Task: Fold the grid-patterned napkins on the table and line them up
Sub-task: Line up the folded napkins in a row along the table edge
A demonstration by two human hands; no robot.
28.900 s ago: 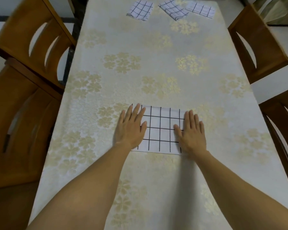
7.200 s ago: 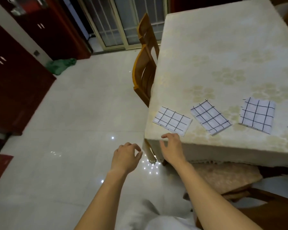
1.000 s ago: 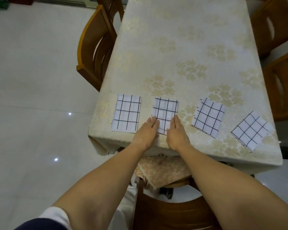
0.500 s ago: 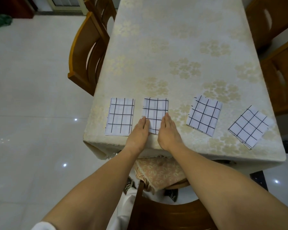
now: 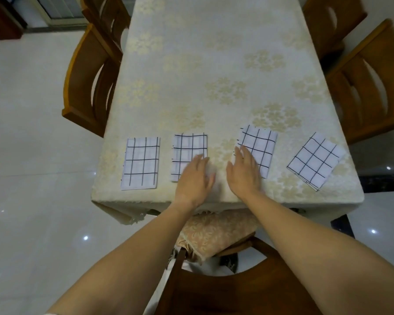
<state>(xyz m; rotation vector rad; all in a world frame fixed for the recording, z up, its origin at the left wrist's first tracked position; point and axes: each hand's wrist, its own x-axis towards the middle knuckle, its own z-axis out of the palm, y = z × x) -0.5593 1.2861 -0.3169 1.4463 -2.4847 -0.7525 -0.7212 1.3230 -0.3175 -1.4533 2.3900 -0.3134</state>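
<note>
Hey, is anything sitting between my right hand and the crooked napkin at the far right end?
Only the third white black-grid folded napkin, partly under your right hand; it lies flat. Beyond it, bare cream floral tablecloth up to the tilted far-right napkin.

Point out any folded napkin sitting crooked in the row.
The far-right white napkin with black grid lines lies clearly rotated; the third napkin tilts slightly. The leftmost napkin and second napkin sit square.

We saw 2 arms bare from elbow to wrist, the left forearm (image 5: 127,253) and the right forearm (image 5: 305,237), ending in the bare left grip (image 5: 195,178) and right grip (image 5: 245,173). A pale sleeve edge (image 5: 51,313) barely showed on the left arm.
</note>
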